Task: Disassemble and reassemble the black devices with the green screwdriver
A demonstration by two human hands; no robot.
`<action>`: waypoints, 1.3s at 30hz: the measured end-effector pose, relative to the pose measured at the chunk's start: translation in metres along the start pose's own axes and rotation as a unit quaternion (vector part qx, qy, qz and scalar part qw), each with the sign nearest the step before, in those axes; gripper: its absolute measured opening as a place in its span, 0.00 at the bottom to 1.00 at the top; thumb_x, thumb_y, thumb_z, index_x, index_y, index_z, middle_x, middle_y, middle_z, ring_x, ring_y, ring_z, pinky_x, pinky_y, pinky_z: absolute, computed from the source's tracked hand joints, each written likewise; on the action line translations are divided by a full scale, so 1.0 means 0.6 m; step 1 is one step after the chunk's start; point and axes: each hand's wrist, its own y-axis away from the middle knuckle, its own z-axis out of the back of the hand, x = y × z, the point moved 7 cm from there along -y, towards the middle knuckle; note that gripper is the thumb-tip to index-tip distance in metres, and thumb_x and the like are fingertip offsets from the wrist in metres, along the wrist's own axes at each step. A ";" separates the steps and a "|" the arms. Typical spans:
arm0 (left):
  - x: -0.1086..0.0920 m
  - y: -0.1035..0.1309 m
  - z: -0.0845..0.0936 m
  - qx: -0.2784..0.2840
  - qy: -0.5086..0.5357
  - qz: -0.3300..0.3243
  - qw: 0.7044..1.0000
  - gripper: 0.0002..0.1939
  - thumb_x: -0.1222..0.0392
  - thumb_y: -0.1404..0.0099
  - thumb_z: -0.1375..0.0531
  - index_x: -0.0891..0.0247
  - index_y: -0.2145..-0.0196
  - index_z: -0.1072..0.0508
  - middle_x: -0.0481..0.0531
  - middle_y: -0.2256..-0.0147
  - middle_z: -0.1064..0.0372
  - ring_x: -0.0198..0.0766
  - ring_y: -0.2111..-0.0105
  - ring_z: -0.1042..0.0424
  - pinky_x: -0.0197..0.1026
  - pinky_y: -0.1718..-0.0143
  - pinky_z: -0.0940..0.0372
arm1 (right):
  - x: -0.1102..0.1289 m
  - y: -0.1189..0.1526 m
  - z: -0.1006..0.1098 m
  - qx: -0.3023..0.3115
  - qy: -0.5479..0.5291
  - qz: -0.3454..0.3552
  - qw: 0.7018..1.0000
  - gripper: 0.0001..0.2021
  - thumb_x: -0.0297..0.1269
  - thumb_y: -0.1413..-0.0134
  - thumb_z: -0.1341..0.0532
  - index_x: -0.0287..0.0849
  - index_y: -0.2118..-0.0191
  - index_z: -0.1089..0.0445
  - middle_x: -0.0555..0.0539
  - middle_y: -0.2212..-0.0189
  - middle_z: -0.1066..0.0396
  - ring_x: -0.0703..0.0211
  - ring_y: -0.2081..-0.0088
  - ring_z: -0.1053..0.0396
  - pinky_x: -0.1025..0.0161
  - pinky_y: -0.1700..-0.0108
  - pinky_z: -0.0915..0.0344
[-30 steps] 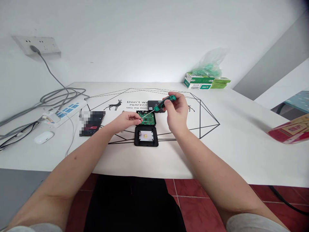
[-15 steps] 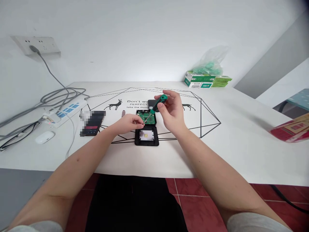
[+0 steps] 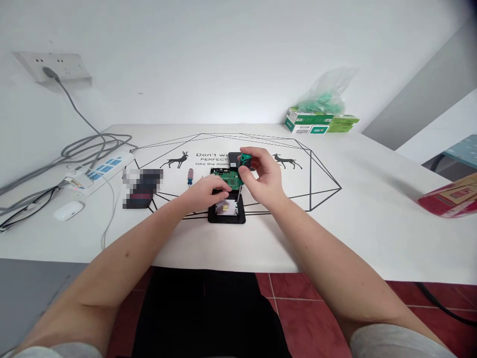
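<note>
My right hand (image 3: 263, 175) is wrapped round the green and black handle of a screwdriver (image 3: 245, 160). Its shaft points down at the right edge of the opened black device. A green circuit board (image 3: 233, 182) shows in the device's far part. My left hand (image 3: 206, 193) lies over the board's near left edge, fingers together; what they grip, if anything, is too small to name. Nearer me is a black cover (image 3: 226, 219) with a silver plate and a small yellowish square. Behind the board lies another black piece (image 3: 234, 158), partly covered by my right hand.
A small screwdriver (image 3: 190, 176) lies left of the device. Further left are a blurred phone (image 3: 144, 190), a white mouse (image 3: 69, 211), a power strip (image 3: 108, 169) and grey cables. Green-white boxes (image 3: 308, 118) stand at the back, a red package (image 3: 450, 196) at the right.
The green screwdriver has swung from a slant over the board's left side to nearly upright at its right edge. My left hand has shifted slightly right, and the small screwdriver shows more.
</note>
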 end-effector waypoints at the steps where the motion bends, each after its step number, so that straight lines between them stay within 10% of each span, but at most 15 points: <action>1: 0.008 0.002 0.012 -0.017 -0.037 0.004 0.999 0.14 0.52 0.25 0.42 0.57 0.53 0.17 0.56 0.54 0.21 0.51 0.49 0.26 0.53 0.43 0.31 | -0.001 0.001 -0.002 0.004 0.002 0.001 1.000 0.16 0.44 0.37 0.36 0.53 0.45 0.26 0.45 0.56 0.22 0.48 0.55 0.22 0.46 0.53 0.21; 18: 0.084 0.022 0.020 0.150 -0.226 0.115 0.956 0.54 0.22 0.30 0.45 0.63 0.21 0.46 0.67 0.21 0.53 0.67 0.22 0.55 0.64 0.24 0.56 | -0.004 0.010 -0.012 0.001 0.025 0.085 0.996 0.17 0.35 0.38 0.35 0.52 0.44 0.27 0.50 0.60 0.26 0.56 0.64 0.29 0.53 0.60 0.27; 25: 0.079 0.019 0.021 0.166 -0.246 0.109 0.949 0.51 0.23 0.30 0.45 0.68 0.27 0.38 0.69 0.31 0.34 0.65 0.28 0.41 0.59 0.28 0.46 | -0.003 0.012 -0.012 0.001 0.027 0.093 0.995 0.15 0.36 0.37 0.35 0.52 0.46 0.30 0.50 0.58 0.27 0.58 0.65 0.31 0.54 0.61 0.27; 39: 0.091 0.018 0.018 0.178 -0.301 0.108 0.930 0.48 0.23 0.28 0.48 0.69 0.32 0.29 0.70 0.30 0.35 0.66 0.28 0.43 0.59 0.26 0.50 | 0.008 0.010 -0.011 -0.005 -0.006 0.113 0.994 0.09 0.44 0.29 0.39 0.50 0.48 0.30 0.44 0.54 0.27 0.52 0.55 0.27 0.51 0.58 0.24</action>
